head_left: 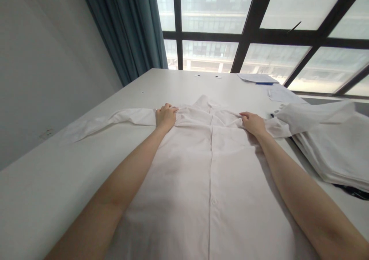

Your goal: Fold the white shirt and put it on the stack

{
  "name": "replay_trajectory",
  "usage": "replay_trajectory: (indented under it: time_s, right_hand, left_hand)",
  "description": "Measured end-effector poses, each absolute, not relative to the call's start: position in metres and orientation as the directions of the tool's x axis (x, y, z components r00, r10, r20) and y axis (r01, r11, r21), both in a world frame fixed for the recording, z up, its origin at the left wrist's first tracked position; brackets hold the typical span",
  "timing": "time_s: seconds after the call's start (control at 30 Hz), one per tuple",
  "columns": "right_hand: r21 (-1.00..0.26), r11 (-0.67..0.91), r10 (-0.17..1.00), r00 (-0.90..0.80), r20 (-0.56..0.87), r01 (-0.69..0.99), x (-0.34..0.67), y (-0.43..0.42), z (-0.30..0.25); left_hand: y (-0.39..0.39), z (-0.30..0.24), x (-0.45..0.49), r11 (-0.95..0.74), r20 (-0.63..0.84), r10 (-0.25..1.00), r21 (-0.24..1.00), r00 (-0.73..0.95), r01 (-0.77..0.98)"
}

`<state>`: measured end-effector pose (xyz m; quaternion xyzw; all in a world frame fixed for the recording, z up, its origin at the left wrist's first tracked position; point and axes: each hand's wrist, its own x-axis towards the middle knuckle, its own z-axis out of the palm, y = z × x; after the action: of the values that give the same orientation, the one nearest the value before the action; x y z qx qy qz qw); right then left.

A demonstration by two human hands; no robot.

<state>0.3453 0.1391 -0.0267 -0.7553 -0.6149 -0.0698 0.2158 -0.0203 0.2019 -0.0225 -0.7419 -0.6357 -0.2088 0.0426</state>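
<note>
Got a pale shirt (184,168) spread on a white table (72,175) here, left hand (166,118) and right hand (254,124) gripping its shoulders.

From where I stand, the shirt (184,168) is thin matt cloth, finely creased. The table (66,179) under the shirt looks smooth, faintly satiny. Right of the shirt, the folded pile (340,144) is matt cloth, the black edge (355,192) glossy. Beyond the shirt are paper sheets (284,95), a dull cloth curtain (135,29), glass panes (213,10).
</note>
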Motion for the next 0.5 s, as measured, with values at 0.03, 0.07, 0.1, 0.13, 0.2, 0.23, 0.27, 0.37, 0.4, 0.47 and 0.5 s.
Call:
replay_trajectory:
  time_s: [0.03, 0.07, 0.1, 0.13, 0.2, 0.23, 0.27, 0.37, 0.4, 0.47, 0.5]
  right_hand:
    - [-0.223, -0.137, 0.896, 0.217, 0.388, 0.965, 0.344, 0.138, -0.025]
    - [-0.205, -0.119, 0.890, 0.196, 0.411, 0.971, 0.341, 0.136, -0.024]
    - [-0.186, -0.095, 0.884, 0.169, 0.436, 0.978, 0.339, 0.134, -0.022]
    - [-0.165, -0.066, 0.879, 0.136, 0.457, 0.984, 0.335, 0.132, -0.019]
    - [-0.120, 0.006, 0.884, 0.051, 0.466, 0.993, 0.328, 0.128, -0.016]
    - [-0.098, 0.043, 0.892, 0.006, 0.452, 0.994, 0.324, 0.127, -0.014]
    - [-0.079, 0.077, 0.901, -0.036, 0.431, 0.994, 0.320, 0.126, -0.013]
    - [-0.037, 0.143, 0.923, -0.120, 0.365, 0.989, 0.311, 0.126, -0.014]
    - [-0.027, 0.153, 0.928, -0.134, 0.349, 0.988, 0.309, 0.127, -0.014]
    - [-0.013, 0.156, 0.936, -0.144, 0.321, 0.988, 0.307, 0.128, -0.016]
    - [-0.010, 0.151, 0.941, -0.140, 0.307, 0.989, 0.307, 0.129, -0.017]
  left_hand:
    - [0.202, -0.023, -0.020, -0.172, 0.368, 0.925, 0.196, 0.090, 0.965]
    - [0.201, -0.023, -0.020, -0.160, 0.372, 0.925, 0.190, 0.079, 0.969]
    - [0.201, -0.023, -0.019, -0.151, 0.376, 0.924, 0.185, 0.072, 0.971]
    - [0.200, -0.023, -0.019, -0.144, 0.378, 0.923, 0.181, 0.066, 0.973]
    - [0.198, -0.022, -0.019, -0.132, 0.379, 0.924, 0.180, 0.055, 0.975]
    - [0.197, -0.021, -0.019, -0.127, 0.384, 0.922, 0.180, 0.049, 0.976]
    - [0.196, -0.020, -0.019, -0.126, 0.398, 0.916, 0.176, 0.047, 0.976]
    - [0.192, -0.012, -0.017, -0.184, 0.510, 0.855, 0.132, 0.092, 0.974]
    - [0.190, -0.009, -0.015, -0.230, 0.550, 0.825, 0.110, 0.134, 0.967]
    - [0.188, -0.003, -0.007, -0.363, 0.547, 0.794, 0.073, 0.267, 0.929]
    - [0.187, -0.001, -0.002, -0.434, 0.494, 0.796, 0.063, 0.350, 0.899]
